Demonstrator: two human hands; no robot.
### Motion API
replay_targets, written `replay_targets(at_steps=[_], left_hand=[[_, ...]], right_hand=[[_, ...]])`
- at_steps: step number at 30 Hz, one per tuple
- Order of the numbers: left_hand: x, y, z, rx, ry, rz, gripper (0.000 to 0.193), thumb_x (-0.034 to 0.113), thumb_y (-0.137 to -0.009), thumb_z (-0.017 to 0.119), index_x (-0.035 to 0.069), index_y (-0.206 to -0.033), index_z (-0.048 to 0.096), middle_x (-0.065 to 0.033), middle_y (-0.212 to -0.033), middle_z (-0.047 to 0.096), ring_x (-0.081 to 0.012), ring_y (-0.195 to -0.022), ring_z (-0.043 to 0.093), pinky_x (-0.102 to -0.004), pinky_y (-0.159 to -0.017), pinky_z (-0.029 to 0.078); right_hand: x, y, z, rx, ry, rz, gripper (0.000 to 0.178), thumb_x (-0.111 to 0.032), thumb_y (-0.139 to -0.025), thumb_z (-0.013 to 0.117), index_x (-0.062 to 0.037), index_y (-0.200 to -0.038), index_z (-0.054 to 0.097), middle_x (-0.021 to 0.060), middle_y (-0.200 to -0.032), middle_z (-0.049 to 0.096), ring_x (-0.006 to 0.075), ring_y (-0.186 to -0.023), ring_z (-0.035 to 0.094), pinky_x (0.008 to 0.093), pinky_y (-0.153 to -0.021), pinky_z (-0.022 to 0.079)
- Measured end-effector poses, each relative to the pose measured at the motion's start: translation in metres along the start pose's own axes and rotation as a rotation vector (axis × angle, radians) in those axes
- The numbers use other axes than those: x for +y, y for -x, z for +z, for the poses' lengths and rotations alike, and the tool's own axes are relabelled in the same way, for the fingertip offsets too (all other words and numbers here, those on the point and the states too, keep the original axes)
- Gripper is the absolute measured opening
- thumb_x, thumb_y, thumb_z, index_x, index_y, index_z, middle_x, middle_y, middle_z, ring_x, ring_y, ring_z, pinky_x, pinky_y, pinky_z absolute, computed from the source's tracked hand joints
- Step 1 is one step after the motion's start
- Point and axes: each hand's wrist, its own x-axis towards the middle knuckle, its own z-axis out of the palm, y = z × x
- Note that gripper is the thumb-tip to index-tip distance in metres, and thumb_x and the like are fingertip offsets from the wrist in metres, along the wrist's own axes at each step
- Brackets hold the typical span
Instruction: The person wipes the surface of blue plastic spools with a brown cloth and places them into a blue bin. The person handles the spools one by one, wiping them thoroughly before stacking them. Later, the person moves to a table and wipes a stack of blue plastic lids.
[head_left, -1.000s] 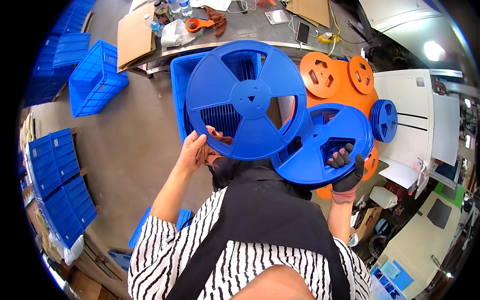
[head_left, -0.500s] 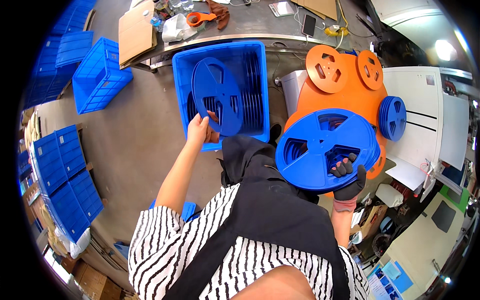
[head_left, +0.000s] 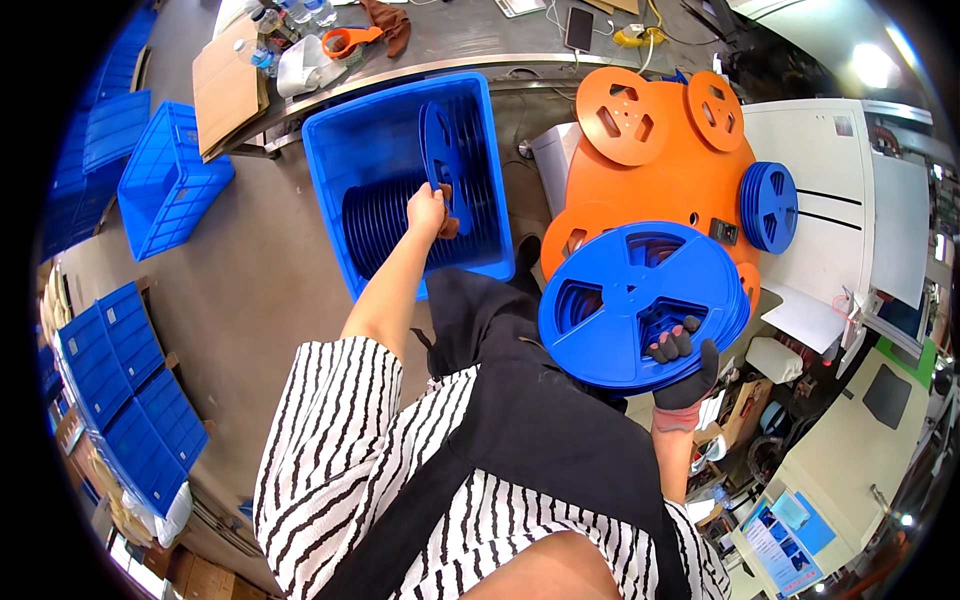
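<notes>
Bare, my left hand (head_left: 430,213) pinches the lower edge of a blue plastic reel (head_left: 438,150), turned nearly edge-on inside a blue crate (head_left: 318,200). Packed upright in that crate is a row of more blue reels (head_left: 378,228). A stack of several blue reels (head_left: 628,290) rests against my right side, its cut-out face turned up. My right hand (head_left: 688,370), in a dark glove with a pink cuff, grips this stack at its lower right, fingers through a cut-out and thumb outside the rim.
Right of the crate stands an orange round machine (head_left: 670,190) with orange discs (head_left: 620,115) and a small blue reel stack (head_left: 770,207). Behind is a metal table (head_left: 440,35) with bottles, orange tape and a phone (head_left: 578,30). An open blue crate (head_left: 165,190) stands at left.
My left hand has moved the reel forward and right across the crate, turning it from face-on to nearly edge-on. My right hand keeps its hold on the stack; the view has shifted.
</notes>
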Motion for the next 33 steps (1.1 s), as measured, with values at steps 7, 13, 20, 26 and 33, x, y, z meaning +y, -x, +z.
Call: replay_targets(at_steps=[7,13,20,26,33], left_hand=[[-0.025,-0.011,0.005,-0.246,0.142,-0.029,0.021,0.009,-0.092,0.054,0.006,-0.113,0.051,-0.0047,-0.063,0.052,-0.0138,-0.047,0.049,-0.0311,-0.044,0.04],[0.032,0.087,-0.015,-0.196,-0.224,0.451,0.07,0.003,-0.077,0.069,0.012,-0.142,0.042,-0.0145,-0.135,0.052,-0.028,-0.118,0.056,-0.0342,-0.095,0.047],[0.084,0.191,-0.032,-0.299,-0.777,1.603,0.055,0.004,-0.073,0.068,0.02,-0.124,0.056,-0.0088,-0.139,0.048,-0.024,-0.088,0.062,-0.0327,-0.072,0.055],[0.092,0.195,-0.047,-0.292,-0.748,1.609,0.042,-0.005,-0.078,0.065,0.009,-0.117,0.057,-0.0106,-0.132,0.055,-0.021,-0.074,0.057,-0.0302,-0.068,0.053],[0.073,0.204,-0.08,-0.71,-0.24,0.803,0.029,0.003,-0.093,0.052,0.003,-0.122,0.054,-0.0105,-0.101,0.066,-0.0205,-0.086,0.063,-0.0327,-0.07,0.052]], right_hand=[[0.014,-0.003,0.032,0.363,0.146,-0.134,0.037,-0.03,-0.087,0.058,-0.008,-0.116,0.051,-0.0011,-0.073,0.037,0.014,-0.067,0.036,0.0328,-0.066,0.034],[0.0,-0.011,0.02,-0.151,-0.017,-0.128,0.028,-0.035,-0.082,0.061,-0.0134,-0.095,0.048,-0.0048,-0.066,0.036,0.0096,-0.052,0.036,0.0266,-0.057,0.032],[0.012,-0.023,0.054,-0.137,-0.182,-0.14,0.034,-0.028,-0.083,0.068,-0.0164,-0.078,0.037,-0.0091,-0.058,0.037,0.003,-0.045,0.039,0.0205,-0.052,0.033],[0.003,-0.035,0.04,-0.218,-0.036,-0.104,0.057,-0.041,-0.087,0.061,-0.004,-0.129,0.053,-0.0054,-0.068,0.043,0.0078,-0.052,0.039,0.0253,-0.058,0.038],[0.007,-0.051,0.084,0.089,0.213,-0.034,0.049,-0.04,-0.093,0.055,-0.002,-0.124,0.05,0.0063,-0.094,0.058,0.0207,-0.083,0.052,0.0344,-0.072,0.044]])
